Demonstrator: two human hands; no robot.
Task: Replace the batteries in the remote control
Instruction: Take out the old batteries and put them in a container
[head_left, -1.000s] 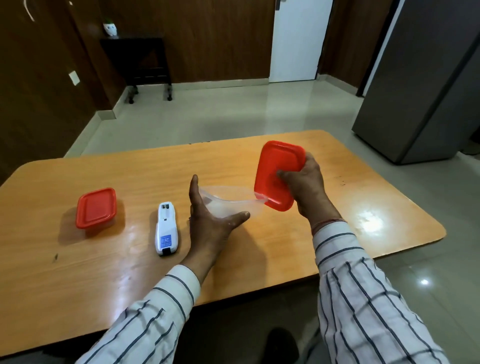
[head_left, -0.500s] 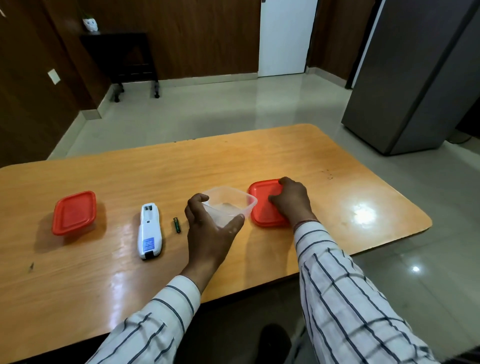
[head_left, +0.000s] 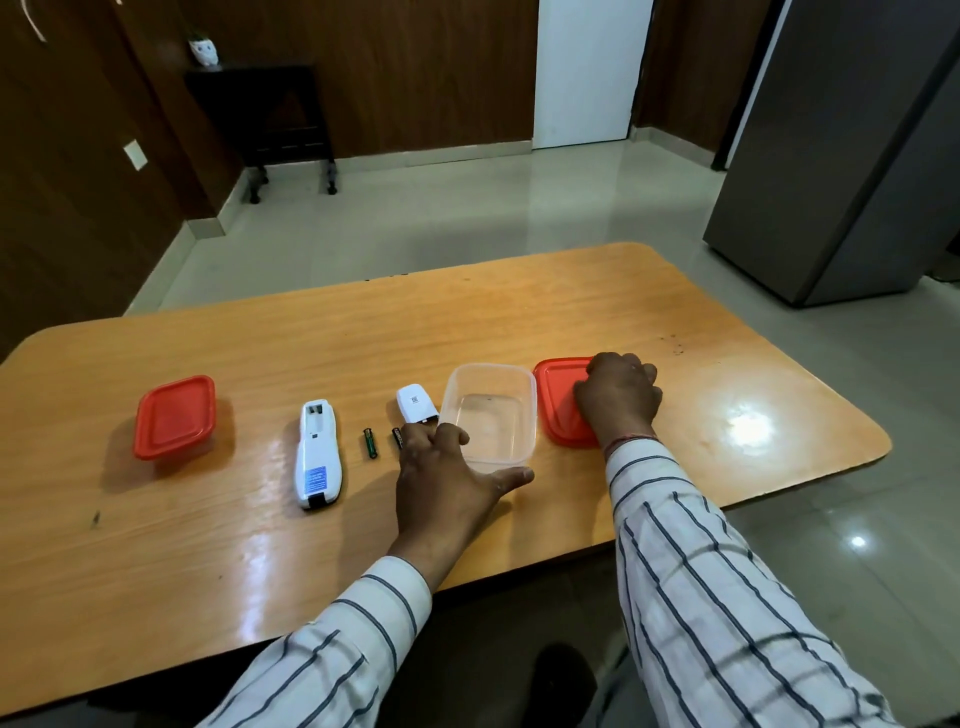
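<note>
A white remote control (head_left: 318, 453) lies face down on the wooden table (head_left: 208, 545), its battery bay uncovered and empty. Its white battery cover (head_left: 415, 402) lies further right. Between them lie a green battery (head_left: 369, 442) and a black battery (head_left: 397, 437). My left hand (head_left: 447, 483) rests on the table, fingers spread around the near left corner of an empty clear plastic box (head_left: 491, 415). My right hand (head_left: 618, 397) presses down on the box's red lid (head_left: 558, 400), which lies flat on the table.
A second box with a red lid (head_left: 175, 417) stands closed at the table's left. A grey cabinet (head_left: 841, 156) stands on the floor to the right, a dark side table (head_left: 270, 114) at the far wall.
My right hand lowered the red lid from the air onto the table. My left hand set the clear box down. The two batteries and the battery cover have come into view.
</note>
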